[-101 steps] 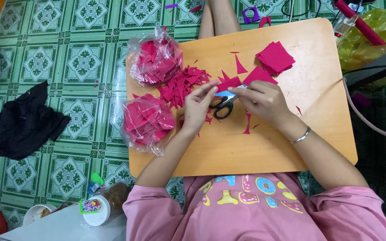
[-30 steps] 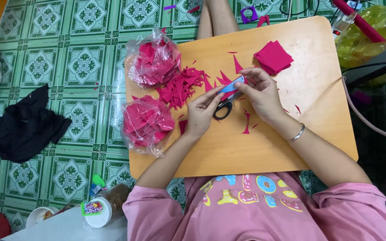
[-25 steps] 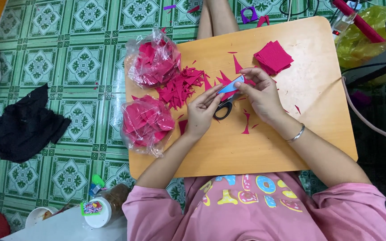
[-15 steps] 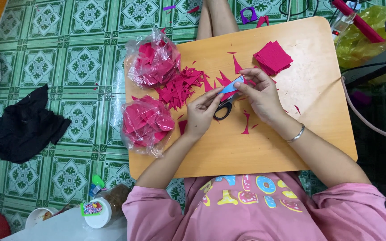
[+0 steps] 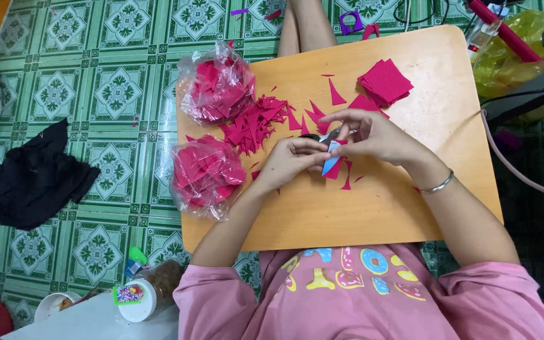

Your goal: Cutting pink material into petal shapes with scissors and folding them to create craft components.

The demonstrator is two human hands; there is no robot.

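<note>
My left hand point(image 5: 289, 162) and my right hand point(image 5: 373, 134) meet over the middle of the wooden board point(image 5: 379, 217). Together they pinch a small folded paper piece point(image 5: 332, 165), pink with a pale blue side, which points down below my fingers. Black-handled scissors point(image 5: 322, 137) lie mostly hidden under my hands. A heap of pink paper triangles point(image 5: 259, 119) sits just left of my hands. A stack of pink paper squares point(image 5: 385, 82) rests at the far right. Loose pink scraps lie around my hands.
Two clear plastic bags of pink paper point(image 5: 218, 88) point(image 5: 206, 173) sit on the board's left edge. On the green tiled floor are a black cloth point(image 5: 39, 176) and a white-lidded jar point(image 5: 136, 299). A yellow bag point(image 5: 505, 50) and a cable point(image 5: 517, 176) lie to the right.
My hands have dropped from the far side of the scissors to right over them. The paper piece, held up before, now hangs below my fingers, and the scissor handles are covered.
</note>
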